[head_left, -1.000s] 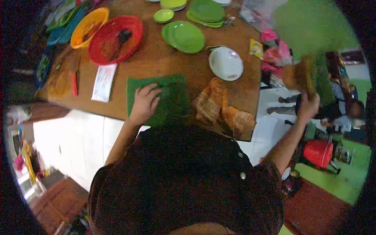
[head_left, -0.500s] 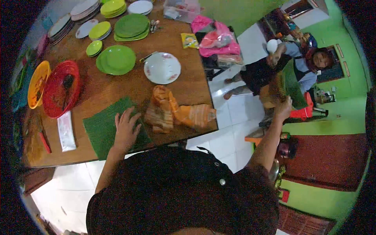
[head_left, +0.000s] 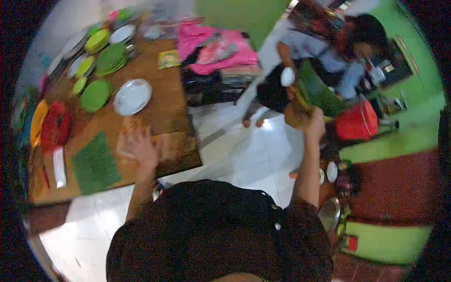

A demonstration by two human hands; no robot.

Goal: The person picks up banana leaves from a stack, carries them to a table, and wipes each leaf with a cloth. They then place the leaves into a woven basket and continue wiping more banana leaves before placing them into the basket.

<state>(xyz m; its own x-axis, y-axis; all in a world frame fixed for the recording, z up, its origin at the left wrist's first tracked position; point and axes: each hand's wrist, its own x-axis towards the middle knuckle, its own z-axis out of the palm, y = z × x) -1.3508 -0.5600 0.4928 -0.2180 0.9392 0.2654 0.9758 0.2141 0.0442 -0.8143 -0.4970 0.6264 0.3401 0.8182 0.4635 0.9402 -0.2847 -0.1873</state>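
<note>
My right hand (head_left: pixel 314 123) is closed on a large folded banana leaf (head_left: pixel 317 89), stretched out to the right, away from the table. Its yellowish midrib faces the other person's side. Over the orange patterned cloth (head_left: pixel 171 141) on the table, my left hand (head_left: pixel 143 146) has its fingers spread, smeared by motion. Left of that hand, a cut rectangle of green leaf (head_left: pixel 96 164) lies flat near the table's front edge. A white bowl (head_left: pixel 133 97) sits beyond the cloth.
Green plates (head_left: pixel 112 59) stand in stacks at the far left of the table. A red basket (head_left: pixel 56 124) and a white packet (head_left: pixel 59 167) lie left. Another person (head_left: pixel 312 49) bends beside the leaf, near a red bucket (head_left: pixel 356 120). Pink plastic bags (head_left: pixel 216 49) lie beyond the table.
My left hand has moved right, off the leaf piece and over the orange cloth. The view has swung right. The other person now bends lower; my right hand still grips the leaf.
</note>
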